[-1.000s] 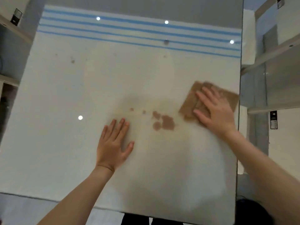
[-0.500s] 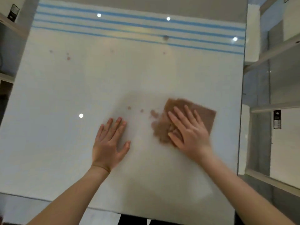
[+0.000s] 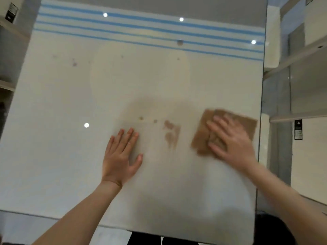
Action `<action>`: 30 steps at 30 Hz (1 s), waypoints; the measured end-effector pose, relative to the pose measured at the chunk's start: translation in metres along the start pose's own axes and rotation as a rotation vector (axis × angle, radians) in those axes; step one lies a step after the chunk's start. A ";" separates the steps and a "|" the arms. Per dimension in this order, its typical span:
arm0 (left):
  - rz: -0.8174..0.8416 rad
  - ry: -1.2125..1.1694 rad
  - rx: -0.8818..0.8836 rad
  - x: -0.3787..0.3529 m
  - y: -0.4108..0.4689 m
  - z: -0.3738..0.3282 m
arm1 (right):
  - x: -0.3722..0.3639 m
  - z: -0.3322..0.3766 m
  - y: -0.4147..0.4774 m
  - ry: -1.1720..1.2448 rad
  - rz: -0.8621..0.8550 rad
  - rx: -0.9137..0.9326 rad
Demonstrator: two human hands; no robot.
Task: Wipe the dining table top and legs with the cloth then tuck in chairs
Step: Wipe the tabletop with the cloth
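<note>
A glossy white dining table top [image 3: 70, 156] with blue stripes along its far edge fills the view. A brown cloth [image 3: 237, 124] lies flat near the table's right edge, and my right hand [image 3: 231, 138] presses down on it with fingers spread. Brown smeared stains [image 3: 171, 133] sit just left of the cloth, with two small spots [image 3: 141, 118] further left. My left hand [image 3: 122, 154] rests flat on the bare top, fingers apart, holding nothing. Faint specks [image 3: 74, 63] mark the far left of the top.
The table's right edge [image 3: 260, 138] runs close beside the cloth, with floor and pale rails [image 3: 297, 55] beyond it. Shelving [image 3: 7, 84] stands off the left side. Something dark [image 3: 146, 239] sits below the near edge. Ceiling lights reflect on the top.
My right hand swept the cloth left over the stains, then back right to near the table's edge; the stains now look smeared. My left hand stayed planted.
</note>
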State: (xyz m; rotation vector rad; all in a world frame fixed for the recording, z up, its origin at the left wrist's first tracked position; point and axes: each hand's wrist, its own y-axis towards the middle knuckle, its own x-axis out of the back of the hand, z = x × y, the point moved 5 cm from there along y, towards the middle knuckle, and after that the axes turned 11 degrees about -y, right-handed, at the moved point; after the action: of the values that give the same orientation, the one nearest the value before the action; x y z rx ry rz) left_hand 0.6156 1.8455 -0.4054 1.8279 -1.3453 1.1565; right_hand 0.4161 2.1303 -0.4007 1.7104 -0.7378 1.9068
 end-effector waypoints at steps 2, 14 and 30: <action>0.000 0.002 0.004 0.000 0.000 0.001 | 0.008 -0.044 0.065 0.005 -0.048 -0.200; -0.035 -0.006 -0.026 0.000 0.001 0.000 | 0.009 0.037 0.212 -0.008 -0.155 -0.327; 0.020 -0.039 -0.009 0.001 0.001 0.002 | -0.004 0.072 0.026 -0.011 -0.032 0.190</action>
State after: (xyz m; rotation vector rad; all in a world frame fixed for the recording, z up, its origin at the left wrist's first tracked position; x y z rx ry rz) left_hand 0.6157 1.8430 -0.4052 1.8426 -1.3916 1.1288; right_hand 0.4529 2.0633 -0.4011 1.8349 -0.5445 2.0019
